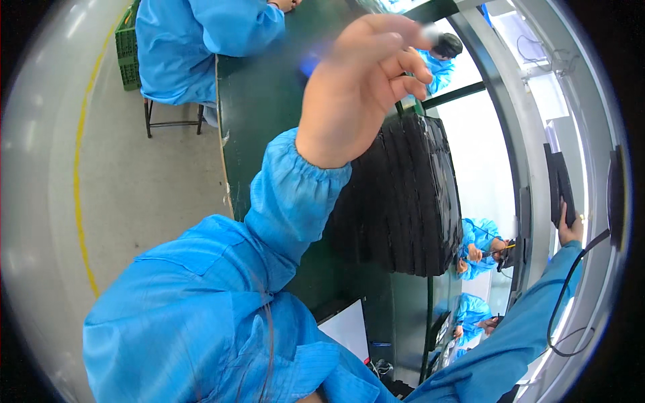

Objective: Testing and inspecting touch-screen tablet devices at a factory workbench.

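Note:
My left hand (353,101) is raised at the upper middle, above the dark green table (262,114) and beside a tall stack of black trays (410,195). Its fingers curl in, with thumb and forefinger together. A small whitish blur shows at their tips; I cannot tell whether it is a held thing or a covering on a finger. Far to the right, my right hand (571,230) grips the end of a thin, flat black tray-like piece (562,181), held up against the bright background. Both arms are in blue sleeves.
A co-worker in blue (178,54) sits at the far left end of the table, with a green crate (127,54) behind. Other people (478,248) work at the right. A white sheet (346,329) lies near me. A black cable (557,316) hangs beside my right arm.

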`<control>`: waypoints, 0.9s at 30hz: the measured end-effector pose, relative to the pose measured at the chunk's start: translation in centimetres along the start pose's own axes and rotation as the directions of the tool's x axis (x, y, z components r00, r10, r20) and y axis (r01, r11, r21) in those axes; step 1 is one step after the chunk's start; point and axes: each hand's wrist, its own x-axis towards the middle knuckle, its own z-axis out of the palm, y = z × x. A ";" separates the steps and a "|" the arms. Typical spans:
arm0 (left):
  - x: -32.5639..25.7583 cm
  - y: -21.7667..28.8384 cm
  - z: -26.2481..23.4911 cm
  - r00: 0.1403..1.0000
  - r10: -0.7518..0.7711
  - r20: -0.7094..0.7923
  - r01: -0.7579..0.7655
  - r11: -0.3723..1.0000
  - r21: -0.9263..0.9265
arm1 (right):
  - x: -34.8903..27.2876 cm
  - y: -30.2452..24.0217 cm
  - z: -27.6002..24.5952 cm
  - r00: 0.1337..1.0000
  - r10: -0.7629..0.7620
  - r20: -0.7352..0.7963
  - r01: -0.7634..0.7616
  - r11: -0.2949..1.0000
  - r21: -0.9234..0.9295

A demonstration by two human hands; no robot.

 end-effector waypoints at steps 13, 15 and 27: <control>-1.1 -0.3 2.9 0.976 -0.071 0.206 0.085 0.995 -0.057 | -7.2 0.1 -1.2 0.871 -0.450 -0.198 -0.125 0.188 -0.974; -1.4 -0.1 3.3 0.968 -0.060 0.245 0.074 0.996 -0.050 | -10.9 2.3 -5.3 0.742 -0.613 0.271 0.199 -0.185 -0.962; -7.7 -1.3 11.9 0.786 -0.286 0.549 0.363 0.931 -0.034 | -55.2 28.6 -6.4 0.975 0.061 -0.216 -0.200 0.669 -0.716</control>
